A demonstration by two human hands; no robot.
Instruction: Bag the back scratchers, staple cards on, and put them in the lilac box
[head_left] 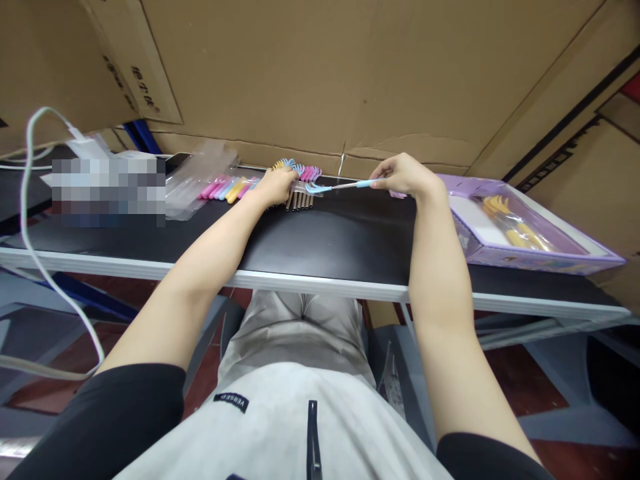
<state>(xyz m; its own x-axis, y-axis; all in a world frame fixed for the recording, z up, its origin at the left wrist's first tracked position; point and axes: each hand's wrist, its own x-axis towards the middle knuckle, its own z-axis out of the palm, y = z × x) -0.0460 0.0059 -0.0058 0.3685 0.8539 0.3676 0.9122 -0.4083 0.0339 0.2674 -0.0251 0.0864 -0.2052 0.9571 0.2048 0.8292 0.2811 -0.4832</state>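
Note:
My right hand (403, 176) pinches the light blue handle of a back scratcher (345, 186). Its thin metal rod points left and ends in a blue claw head. My left hand (274, 185) is closed at a narrow clear plastic sleeve (300, 189), close to that claw; whether the claw is inside the sleeve I cannot tell. Around the left fingers lie more back scratchers (311, 175) in a row, with yellow, blue and pink claws. Left of the hand is a row of coloured handles (229, 189), pink, blue and yellow. A small pink piece (397, 195) shows below the right hand.
Clear plastic bags (197, 177) lie left of the handles. A purple box (530, 257) with yellow back scratchers (520, 223) in clear wrapping stands at right. A white cable (30, 227) loops over the table edge at left. Cardboard (320, 80) walls the back of the black table (330, 243).

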